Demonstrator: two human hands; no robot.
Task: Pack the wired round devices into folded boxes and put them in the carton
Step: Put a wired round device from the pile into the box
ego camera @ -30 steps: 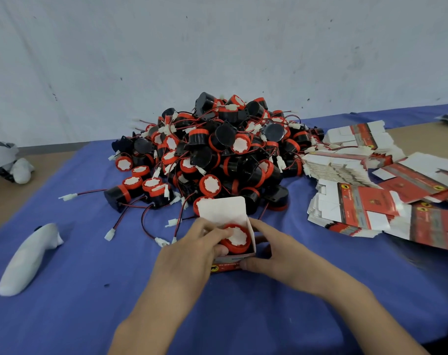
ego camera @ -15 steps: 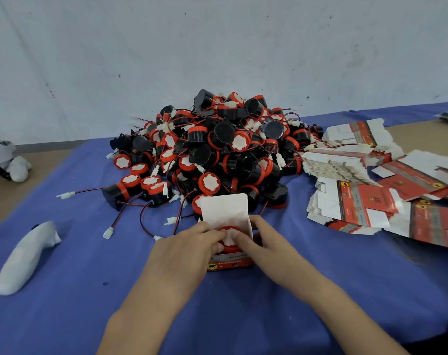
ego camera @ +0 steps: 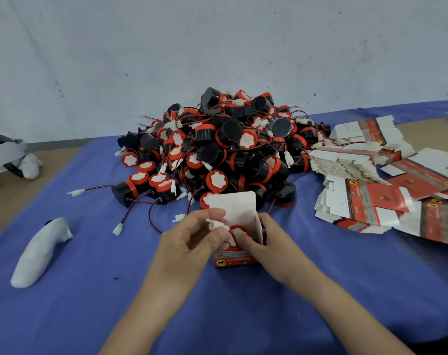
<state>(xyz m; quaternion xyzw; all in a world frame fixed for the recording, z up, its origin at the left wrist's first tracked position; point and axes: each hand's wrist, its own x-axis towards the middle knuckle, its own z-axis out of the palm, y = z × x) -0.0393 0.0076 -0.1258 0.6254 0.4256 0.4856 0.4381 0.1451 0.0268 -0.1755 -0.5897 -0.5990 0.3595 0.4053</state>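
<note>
A small red and white folded box [ego camera: 233,260] stands on the blue cloth in front of me, its white lid flap [ego camera: 234,206] upright. One red-rimmed round device [ego camera: 239,230] sits inside it. My left hand [ego camera: 192,242] pinches the device's white connector [ego camera: 215,224] at the box's left edge. My right hand [ego camera: 271,247] grips the box from the right, fingers reaching over the device. Behind the box lies a big pile of black and red wired devices [ego camera: 225,147]. No carton is in view.
Flat unfolded red and white boxes [ego camera: 366,201] lie fanned out on the right. A white handheld controller [ego camera: 38,252] lies on the cloth [ego camera: 89,303] at left, and a headset [ego camera: 5,155] sits at the far left edge. A pale wall stands behind.
The device has gone deeper into the box. My left hand now pinches the white connector at the box opening, and my right hand has closed round the box's right side.
</note>
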